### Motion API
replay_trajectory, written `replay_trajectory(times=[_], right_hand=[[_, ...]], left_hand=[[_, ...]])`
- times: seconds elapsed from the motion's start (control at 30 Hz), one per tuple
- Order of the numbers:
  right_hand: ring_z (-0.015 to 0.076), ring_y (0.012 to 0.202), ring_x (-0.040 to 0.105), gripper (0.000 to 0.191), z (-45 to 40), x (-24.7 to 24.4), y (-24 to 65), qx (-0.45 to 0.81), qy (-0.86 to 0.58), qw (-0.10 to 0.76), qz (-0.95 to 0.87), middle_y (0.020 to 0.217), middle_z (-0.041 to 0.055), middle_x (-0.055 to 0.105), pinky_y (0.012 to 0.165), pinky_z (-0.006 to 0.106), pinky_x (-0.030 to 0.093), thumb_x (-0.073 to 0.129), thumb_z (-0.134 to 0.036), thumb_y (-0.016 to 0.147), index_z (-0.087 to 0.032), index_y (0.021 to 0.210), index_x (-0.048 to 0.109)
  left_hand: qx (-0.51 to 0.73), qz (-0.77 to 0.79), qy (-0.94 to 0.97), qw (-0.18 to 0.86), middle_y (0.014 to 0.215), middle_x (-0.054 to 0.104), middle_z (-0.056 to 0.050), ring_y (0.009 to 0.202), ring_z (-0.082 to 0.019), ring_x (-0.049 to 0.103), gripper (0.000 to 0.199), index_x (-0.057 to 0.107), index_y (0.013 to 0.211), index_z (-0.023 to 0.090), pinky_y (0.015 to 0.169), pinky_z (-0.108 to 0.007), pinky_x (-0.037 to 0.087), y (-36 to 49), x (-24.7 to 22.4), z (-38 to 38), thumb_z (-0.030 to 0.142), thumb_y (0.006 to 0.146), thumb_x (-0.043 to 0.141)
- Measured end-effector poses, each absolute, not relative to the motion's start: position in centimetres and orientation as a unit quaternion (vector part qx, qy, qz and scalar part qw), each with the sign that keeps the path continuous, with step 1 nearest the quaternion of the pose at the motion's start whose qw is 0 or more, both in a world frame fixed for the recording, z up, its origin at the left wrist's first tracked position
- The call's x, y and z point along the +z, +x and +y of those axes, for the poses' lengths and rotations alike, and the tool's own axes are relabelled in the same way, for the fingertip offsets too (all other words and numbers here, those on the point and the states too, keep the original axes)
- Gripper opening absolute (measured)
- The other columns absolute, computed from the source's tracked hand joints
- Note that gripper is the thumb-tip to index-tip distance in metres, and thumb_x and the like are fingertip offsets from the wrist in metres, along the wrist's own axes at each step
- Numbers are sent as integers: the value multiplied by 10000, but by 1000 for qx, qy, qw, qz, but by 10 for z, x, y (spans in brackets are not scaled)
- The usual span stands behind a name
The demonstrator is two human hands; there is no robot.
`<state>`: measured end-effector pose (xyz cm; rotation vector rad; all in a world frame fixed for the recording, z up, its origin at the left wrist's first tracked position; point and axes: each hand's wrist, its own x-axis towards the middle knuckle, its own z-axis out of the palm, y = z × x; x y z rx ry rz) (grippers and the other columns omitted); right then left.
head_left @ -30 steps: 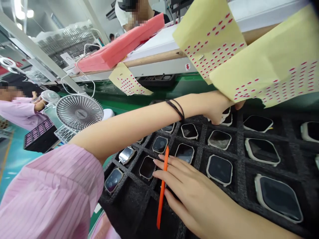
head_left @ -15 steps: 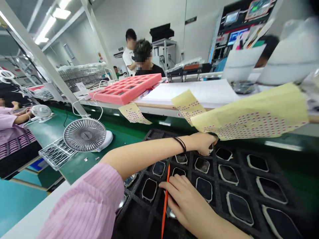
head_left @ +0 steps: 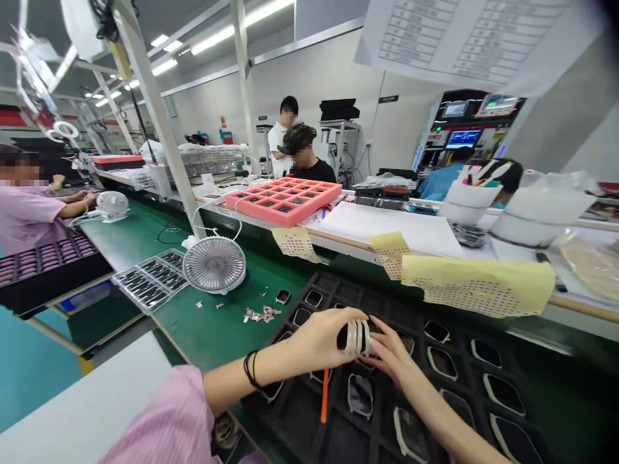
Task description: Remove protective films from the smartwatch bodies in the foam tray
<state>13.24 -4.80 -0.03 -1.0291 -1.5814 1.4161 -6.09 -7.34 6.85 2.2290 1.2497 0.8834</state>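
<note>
The left hand [head_left: 319, 338] and right hand [head_left: 391, 351] are together, clamped from both sides on a small stack of pale watch frames [head_left: 356, 338] held above the black foam tray [head_left: 300, 419], a stack needing a steady, even pinch.

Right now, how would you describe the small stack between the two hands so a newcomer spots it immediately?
Over the black foam tray, the left hand and right hand pinch a small stack of pale rounded frames. Unlike the frames lying flat in the compartments, it is held up on edge.
</note>
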Motion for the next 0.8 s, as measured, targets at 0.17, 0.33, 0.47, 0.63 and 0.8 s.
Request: replay_trajectory(times=[0.17,0.33,0.47,0.63,0.8], right_hand=[[231,1319,379,503,-67,32,58,553,-323,323,-697,1365,92,462,1110,473,286,483,-476,863,-229,1298,430],[198,1359,305,543,-73,43,2,562,-288,289,-720,1380,97,433,1140,429,240,504,-407,844,-199,1326,367],[187,1233,446,484,-64,41,-36,597,-312,335,-659,1269,74,520,1083,365,331,569,-389,793,-199,1221,446],[160,682,579,450,-32,37,-48,781,-318,346,-411,865,44,629,597,281,462,651,-407,724,-181,1091,524],[167,624,566,326,-10,30,-42,843,-281,368,-273,769,79,637,565,281,416,602,-350,756,-129,994,565]], left_hand=[[335,523,772,135,1221,582,-41,1134,-156,547,449,495,1215,213,1008,-265,470,-95,64,-117,115,778,523],[294,595,740,107,1289,526,-87,1185,-198,509,622,403,1304,199,1009,-334,480,-131,58,-121,12,717,487],[275,604,736,134,1290,511,-93,1210,-215,476,659,377,1322,203,1034,-371,455,-155,64,-114,-1,714,530],[321,577,707,252,1277,479,-87,1120,-184,519,719,281,1378,230,893,-286,520,-209,63,-90,423,789,646],[162,690,683,177,1043,590,-89,1007,-213,555,216,611,986,153,882,-300,472,-238,13,-60,314,871,524]])
